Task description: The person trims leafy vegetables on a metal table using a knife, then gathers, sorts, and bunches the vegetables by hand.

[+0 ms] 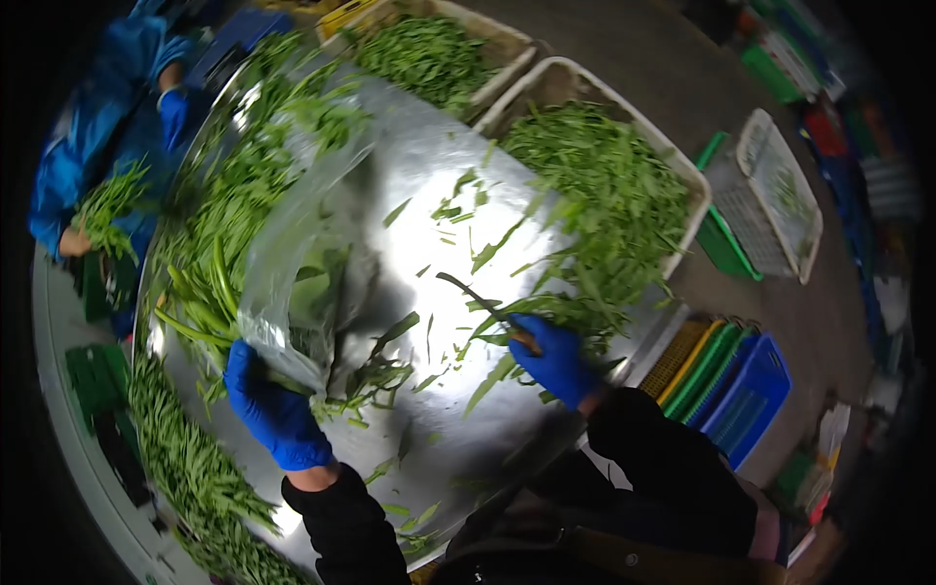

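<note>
My left hand (276,414), in a blue glove, is closed at the lower edge of a clear plastic bag (278,278). The bag stands tilted over the metal table (409,156), with its side bulging upward. My right hand (554,361), gloved in blue too, is wrapped round the handle of a knife (473,295). Its thin dark blade points left and away from me, above scattered leaf scraps. Close to the left hand lie thick green stalks (200,307). Beyond the right hand spreads a heap of leafy greens (604,185).
A white crate (697,185) holds the right-hand greens, with another crate (517,54) of greens behind it. Bundled greens (190,463) line the table's left edge. Across the left side, a person in blue (102,117) holds greens. Coloured baskets (746,400) stand at right.
</note>
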### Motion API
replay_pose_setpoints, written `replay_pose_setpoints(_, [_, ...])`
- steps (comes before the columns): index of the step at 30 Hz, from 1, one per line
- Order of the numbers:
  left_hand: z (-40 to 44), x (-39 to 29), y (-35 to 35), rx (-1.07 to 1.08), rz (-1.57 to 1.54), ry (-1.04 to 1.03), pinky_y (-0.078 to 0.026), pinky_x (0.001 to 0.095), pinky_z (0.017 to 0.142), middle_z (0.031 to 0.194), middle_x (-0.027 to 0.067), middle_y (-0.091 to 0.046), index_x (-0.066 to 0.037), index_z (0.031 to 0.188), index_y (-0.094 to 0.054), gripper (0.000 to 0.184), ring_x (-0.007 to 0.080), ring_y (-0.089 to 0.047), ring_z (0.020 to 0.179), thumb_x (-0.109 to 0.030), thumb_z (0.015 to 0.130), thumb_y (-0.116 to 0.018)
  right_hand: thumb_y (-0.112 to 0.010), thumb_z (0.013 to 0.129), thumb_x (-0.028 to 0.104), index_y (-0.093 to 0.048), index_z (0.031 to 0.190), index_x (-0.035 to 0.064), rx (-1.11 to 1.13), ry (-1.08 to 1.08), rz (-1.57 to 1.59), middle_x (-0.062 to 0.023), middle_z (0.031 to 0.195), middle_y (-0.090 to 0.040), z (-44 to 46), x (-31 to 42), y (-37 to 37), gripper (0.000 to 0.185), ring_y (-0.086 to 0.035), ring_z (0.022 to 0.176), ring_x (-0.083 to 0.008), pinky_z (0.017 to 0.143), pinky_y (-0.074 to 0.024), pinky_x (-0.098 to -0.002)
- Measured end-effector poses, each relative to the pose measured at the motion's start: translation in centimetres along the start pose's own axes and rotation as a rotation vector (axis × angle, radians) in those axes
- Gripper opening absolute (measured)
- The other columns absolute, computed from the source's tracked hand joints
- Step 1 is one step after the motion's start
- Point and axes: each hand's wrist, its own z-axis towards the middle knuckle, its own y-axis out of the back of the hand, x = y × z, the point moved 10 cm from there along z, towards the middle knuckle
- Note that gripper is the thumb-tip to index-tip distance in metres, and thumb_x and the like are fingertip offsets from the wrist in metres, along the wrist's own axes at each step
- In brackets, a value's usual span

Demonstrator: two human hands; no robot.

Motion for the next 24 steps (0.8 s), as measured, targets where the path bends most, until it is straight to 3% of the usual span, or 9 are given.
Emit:
replay_pose_setpoints(1, [-0.3, 1.0, -1.7, 0.104, -0.048, 0.087, -0.042, 0.0327, 0.096, 0.108, 0.0071, -0.064, -0.004, 0.111, -0.061, 0.026, 0.0164, -0.058, 0.104, -0.019, 0.091, -0.054, -0.069, 0.08, 0.02, -0.061, 0.11, 0.0067, -0.027, -0.009, -0.01, -0.0152, 0.088, -0.066, 0.0, -0.2, 0.2, 0.034, -0.066, 0.075, -0.0289, 0.067, -0.0525, -0.034])
replay_pose_setpoints(2, [0.2, 2.0, 0.1, -0.059, 0.16, 0.03, -0.046, 0.0307, 0.089, 0.102, 0.0066, -0.065, -0.003, 0.111, -0.061, 0.027, 0.0167, -0.061, 0.094, -0.013, 0.087, -0.058, -0.068, 0.081, 0.019, -0.061, 0.109, 0.0059, -0.05, 0.045, -0.018, -0.0145, 0.087, -0.067, 0.0, 0.1, 0.2, 0.031, -0.066, 0.069, -0.0259, 0.063, -0.0519, -0.0321])
replay_pose_setpoints(4, [-0.2, 4.5, -4.6, 0.109, 0.385, 0.082, -0.047, 0.0252, 0.078, 0.098, 0.0042, -0.063, -0.002, 0.112, -0.059, 0.033, 0.0141, -0.059, 0.083, -0.005, 0.079, -0.064, -0.066, 0.083, 0.018, -0.061, 0.108, 0.0051, -0.072, 0.098, -0.025, -0.0138, 0.086, -0.067, 0.0, 0.6, 0.6, 0.029, -0.065, 0.064, -0.0229, 0.059, -0.0513, -0.0303])
replay_pose_setpoints(6, [-0.7, 8.2, -6.6, 0.135, 0.415, 0.183, -0.047, 0.0246, 0.076, 0.098, 0.0043, -0.063, 0.001, 0.116, -0.057, 0.044, 0.0128, -0.059, 0.083, 0.002, 0.074, -0.068, -0.06, 0.087, 0.016, -0.062, 0.104, 0.0045, 0.025, -0.493, 0.907, -0.0078, 0.084, -0.067, 0.0, -4.2, -2.3, 0.021, -0.06, 0.056, -0.0138, 0.051, -0.047, -0.0248])
replay_pose_setpoints(7, [-1.0, 9.5, -7.3, 0.19, 0.505, 0.172, -0.048, 0.0248, 0.076, 0.099, 0.0048, -0.063, 0.002, 0.118, -0.055, 0.048, 0.0128, -0.059, 0.083, 0.003, 0.072, -0.07, -0.056, 0.092, 0.018, -0.06, 0.106, 0.0047, -0.051, -0.553, 1.017, -0.0026, 0.081, -0.063, 0.2, -2.1, -1.2, 0.02, -0.055, 0.053, -0.0081, 0.046, -0.0423, -0.0207])
replay_pose_setpoints(11, [-2.8, 13.7, -8.8, 0.299, 0.619, 0.181, -0.05, 0.0266, 0.081, 0.106, 0.0078, -0.061, 0.004, 0.122, -0.052, 0.058, 0.0135, -0.059, 0.091, 0.003, 0.069, -0.076, -0.057, 0.092, 0.031, -0.058, 0.107, 0.0045, 0.139, -0.479, 0.863, -0.0039, 0.08, -0.063, 2.8, 2.7, -2.9, 0.03, -0.055, 0.054, -0.0074, 0.048, -0.0425, -0.0202])
replay_pose_setpoints(14, [-4.0, 15.6, -8.4, 0.361, 0.599, 0.194, -0.049, 0.0268, 0.083, 0.11, 0.0075, -0.062, 0.003, 0.122, -0.053, 0.058, 0.0137, -0.06, 0.094, 0.003, 0.068, -0.075, -0.066, 0.086, 0.022, -0.056, 0.088, 0.0066, 0.288, -0.499, 1.029, -0.0032, 0.068, -0.057, 4.8, 4.1, -6.3, 0.018, -0.056, 0.052, -0.0108, 0.046, -0.0437, -0.0234])
replay_pose_setpoints(20, [-2.8, 11.8, -5.2, 0.146, 0.327, 0.286, -0.05, 0.025, 0.074, 0.089, 0.0031, -0.062, -0.002, 0.119, -0.058, 0.044, 0.0116, -0.06, 0.078, 0.007, 0.077, -0.065, -0.073, 0.077, 0.011, -0.057, 0.091, 0.0037, 0.138, -0.332, 0.972, -0.0039, 0.072, -0.061, 10.0, 3.7, -5.4, 0.022, -0.059, 0.058, -0.0119, 0.054, -0.0491, -0.0254])
replay_pose_setpoints(24, [-2.2, 11.3, -5.5, 0.192, 0.318, 0.234, -0.051, 0.0275, 0.078, 0.096, 0.0063, -0.063, -0.002, 0.124, -0.052, 0.047, 0.0148, -0.061, 0.085, 0.005, 0.079, -0.063, -0.07, 0.08, 0.011, -0.056, 0.095, 0.0037, 0.214, -0.35, 0.96, -0.0065, 0.078, -0.063, 9.5, 3.7, -6.2, 0.021, -0.062, 0.063, -0.0138, 0.06, -0.052, -0.0275])
